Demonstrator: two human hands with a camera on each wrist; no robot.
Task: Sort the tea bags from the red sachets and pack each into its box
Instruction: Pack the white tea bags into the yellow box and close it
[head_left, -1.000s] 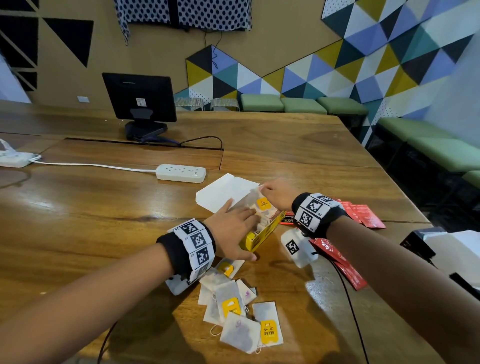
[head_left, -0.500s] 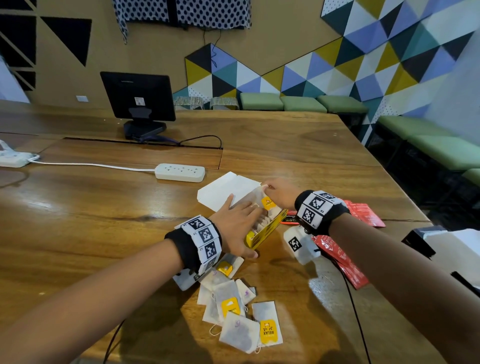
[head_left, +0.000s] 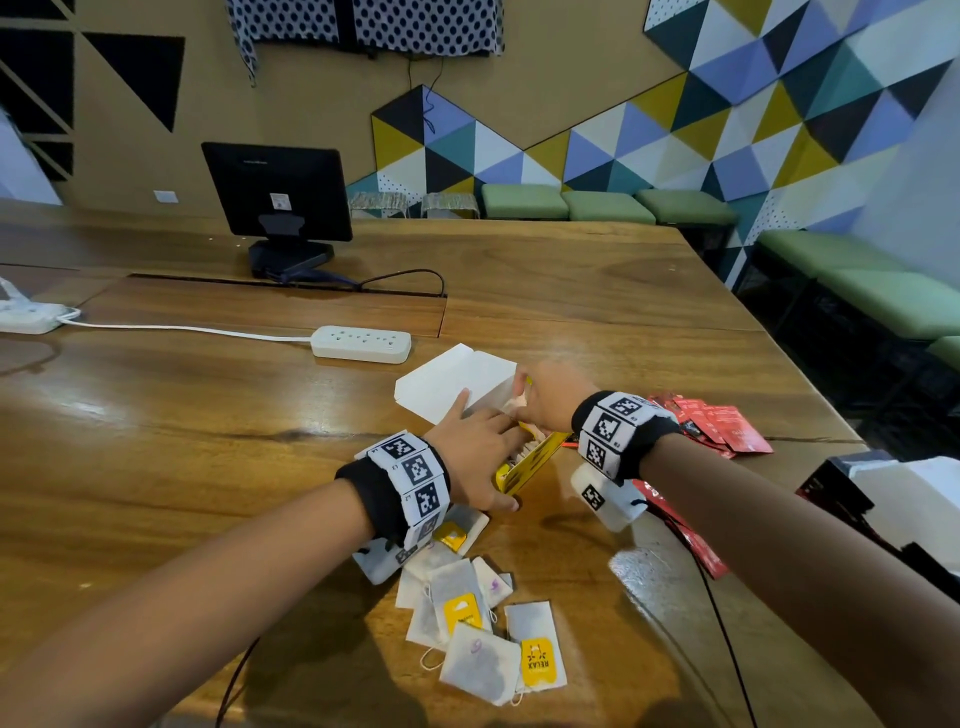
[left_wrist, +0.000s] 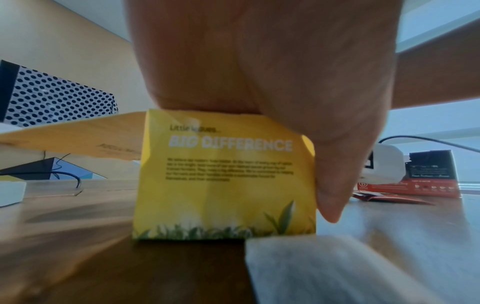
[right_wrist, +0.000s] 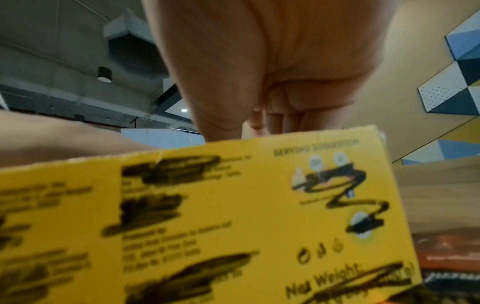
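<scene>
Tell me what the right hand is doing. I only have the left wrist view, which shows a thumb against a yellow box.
Observer: In the head view the right hand has its fingers in the open top of the box. Whether they hold anything is hidden.
Operator: Any tea bags outside the box?
Observer: Yes, a pile of loose tea bags lies on the table, just behind the left wrist.
Operator: And the sachets?
Observer: Several red sachets lie spread on the table under and beyond the right forearm.
</scene>
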